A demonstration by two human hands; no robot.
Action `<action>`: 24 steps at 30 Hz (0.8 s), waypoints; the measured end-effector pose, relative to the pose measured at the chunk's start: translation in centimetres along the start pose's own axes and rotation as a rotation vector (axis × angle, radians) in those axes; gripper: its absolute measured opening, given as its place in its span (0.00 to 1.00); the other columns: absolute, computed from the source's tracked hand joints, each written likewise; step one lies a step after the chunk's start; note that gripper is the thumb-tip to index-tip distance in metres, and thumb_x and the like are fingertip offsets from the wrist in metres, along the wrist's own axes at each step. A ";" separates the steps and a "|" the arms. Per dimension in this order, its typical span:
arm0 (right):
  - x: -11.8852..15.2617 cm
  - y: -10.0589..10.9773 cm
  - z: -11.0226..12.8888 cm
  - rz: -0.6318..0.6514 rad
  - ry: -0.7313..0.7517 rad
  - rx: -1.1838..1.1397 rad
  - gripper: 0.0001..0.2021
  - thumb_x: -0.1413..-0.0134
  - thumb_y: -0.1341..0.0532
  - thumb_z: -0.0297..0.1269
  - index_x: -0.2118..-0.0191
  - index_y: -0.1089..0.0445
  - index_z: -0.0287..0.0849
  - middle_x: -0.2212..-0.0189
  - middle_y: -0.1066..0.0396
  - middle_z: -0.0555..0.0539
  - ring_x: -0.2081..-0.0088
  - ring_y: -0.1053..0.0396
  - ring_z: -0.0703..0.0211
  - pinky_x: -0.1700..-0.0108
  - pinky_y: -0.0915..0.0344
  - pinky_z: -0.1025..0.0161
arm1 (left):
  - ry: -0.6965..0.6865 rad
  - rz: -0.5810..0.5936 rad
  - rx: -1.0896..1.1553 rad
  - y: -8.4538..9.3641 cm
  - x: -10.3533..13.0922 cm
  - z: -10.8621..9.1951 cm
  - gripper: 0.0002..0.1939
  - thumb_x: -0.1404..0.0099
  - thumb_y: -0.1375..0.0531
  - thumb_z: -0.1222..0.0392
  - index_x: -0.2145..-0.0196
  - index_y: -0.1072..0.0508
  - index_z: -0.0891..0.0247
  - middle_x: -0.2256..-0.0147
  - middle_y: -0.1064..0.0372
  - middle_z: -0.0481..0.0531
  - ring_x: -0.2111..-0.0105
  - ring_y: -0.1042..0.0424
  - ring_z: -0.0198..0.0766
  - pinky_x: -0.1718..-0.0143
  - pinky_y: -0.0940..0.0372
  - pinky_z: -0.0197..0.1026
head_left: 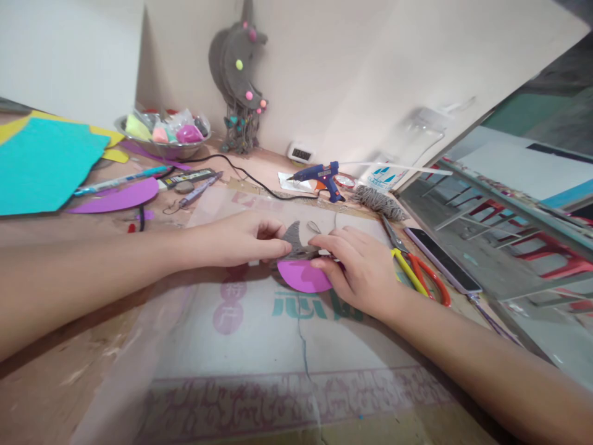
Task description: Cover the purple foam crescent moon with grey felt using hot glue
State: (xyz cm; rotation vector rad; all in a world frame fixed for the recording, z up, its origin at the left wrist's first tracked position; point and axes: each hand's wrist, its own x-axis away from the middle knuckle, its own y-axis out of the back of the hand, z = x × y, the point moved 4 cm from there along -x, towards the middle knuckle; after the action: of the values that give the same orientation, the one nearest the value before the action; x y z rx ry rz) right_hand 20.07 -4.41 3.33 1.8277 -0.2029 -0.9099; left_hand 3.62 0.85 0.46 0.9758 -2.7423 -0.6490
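Over the middle of the printed sheet, both my hands hold a purple cutout (306,276) partly covered in grey yarn (293,238). My left hand (250,238) pinches its left side, thumb on the yarn-covered part. My right hand (359,262) grips the right side, thumb on the purple surface and index finger along the upper edge. The fingertips behind the cutout are hidden. A thin loop of yarn (314,227) shows just above it. Scissors (419,269) with yellow and orange handles lie to the right of my right hand.
A blue glue gun (322,179) stands behind my hands, its black cord (241,176) running left. Grey yarn (378,203) and a phone (443,259) are on the right. Turquoise sheets (46,164), pens and a bowl (162,147) sit at left; a moon decoration (236,68) hangs behind.
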 end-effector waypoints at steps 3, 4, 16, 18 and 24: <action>0.0 0.0 0.2 0.010 0.048 0.063 0.11 0.39 0.47 0.38 0.61 0.32 0.37 0.73 0.32 0.47 0.72 0.39 0.59 0.69 0.43 0.62 | 0.008 0.002 -0.004 0.0 0.0 0.1 0.11 0.38 0.47 0.55 0.74 0.36 0.64 0.77 0.40 0.43 0.78 0.40 0.27 0.77 0.45 0.31; -0.1 0.1 0.3 0.012 0.055 0.080 0.10 0.39 0.46 0.38 0.61 0.32 0.37 0.73 0.32 0.47 0.72 0.39 0.59 0.69 0.44 0.62 | 0.006 0.001 -0.007 0.0 0.0 0.1 0.11 0.38 0.47 0.55 0.74 0.36 0.64 0.77 0.40 0.43 0.77 0.40 0.27 0.76 0.45 0.31; -0.2 0.0 0.5 0.037 0.053 0.128 0.11 0.39 0.46 0.39 0.62 0.31 0.37 0.74 0.31 0.47 0.72 0.39 0.60 0.68 0.44 0.62 | 0.042 -0.007 0.000 0.0 0.1 -0.3 0.09 0.39 0.46 0.58 0.75 0.36 0.64 0.79 0.43 0.41 0.79 0.43 0.27 0.75 0.46 0.32; -0.2 0.0 0.5 0.041 0.053 0.125 0.11 0.39 0.46 0.39 0.62 0.31 0.38 0.74 0.31 0.47 0.72 0.39 0.60 0.68 0.44 0.62 | 0.040 -0.003 -0.003 0.0 0.0 -0.3 0.10 0.39 0.46 0.57 0.75 0.36 0.64 0.79 0.42 0.42 0.78 0.42 0.27 0.75 0.46 0.32; -0.2 -0.1 0.4 0.044 0.057 0.108 0.10 0.39 0.46 0.38 0.62 0.32 0.38 0.74 0.30 0.48 0.72 0.39 0.61 0.69 0.43 0.62 | 0.036 0.009 -0.011 0.0 -0.1 0.0 0.10 0.39 0.47 0.56 0.74 0.35 0.65 0.78 0.41 0.43 0.77 0.42 0.27 0.75 0.46 0.32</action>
State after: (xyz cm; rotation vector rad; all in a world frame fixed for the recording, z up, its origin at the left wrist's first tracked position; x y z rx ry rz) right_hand 19.63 -4.58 3.29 1.9384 -0.2599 -0.8291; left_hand 3.69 0.91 0.41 0.9621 -2.7076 -0.6387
